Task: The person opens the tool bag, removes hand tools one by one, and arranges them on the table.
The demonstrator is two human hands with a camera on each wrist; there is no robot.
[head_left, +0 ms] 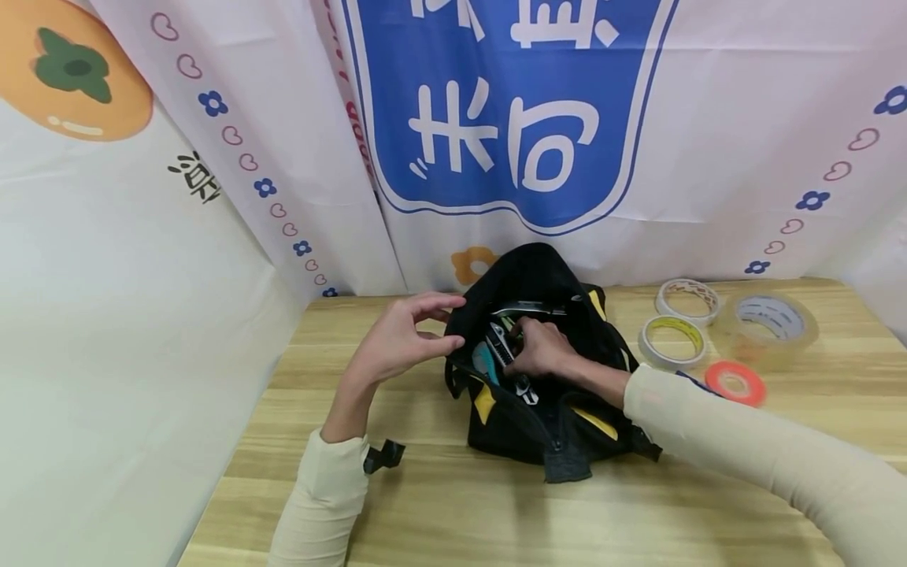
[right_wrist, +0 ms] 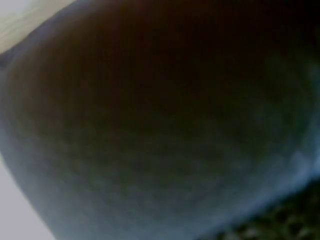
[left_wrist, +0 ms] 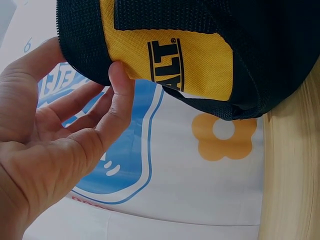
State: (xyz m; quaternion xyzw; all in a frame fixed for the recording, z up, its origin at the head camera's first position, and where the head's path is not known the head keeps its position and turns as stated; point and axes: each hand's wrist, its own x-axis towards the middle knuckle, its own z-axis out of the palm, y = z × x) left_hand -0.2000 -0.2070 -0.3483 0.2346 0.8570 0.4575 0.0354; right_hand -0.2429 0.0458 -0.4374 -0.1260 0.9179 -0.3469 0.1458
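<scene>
The left hand (head_left: pixel 400 335) pinches the rim of one open black fabric bag with yellow patches (head_left: pixel 506 437); the right hand (head_left: pixel 542 350) is inside it, its hold unclear. The pale wooden tabletop (head_left: pixel 432 512) stretches before the bag, back edge close behind. Rightward: one white tape roll (head_left: pixel 687 320), one yellow-lined white roll (head_left: pixel 673 364), one wide clear roll (head_left: pixel 775 316), one red-orange roll (head_left: pixel 757 390).

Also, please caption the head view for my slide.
Left hand holds an open black bag; right hand reaches inside.
</scene>
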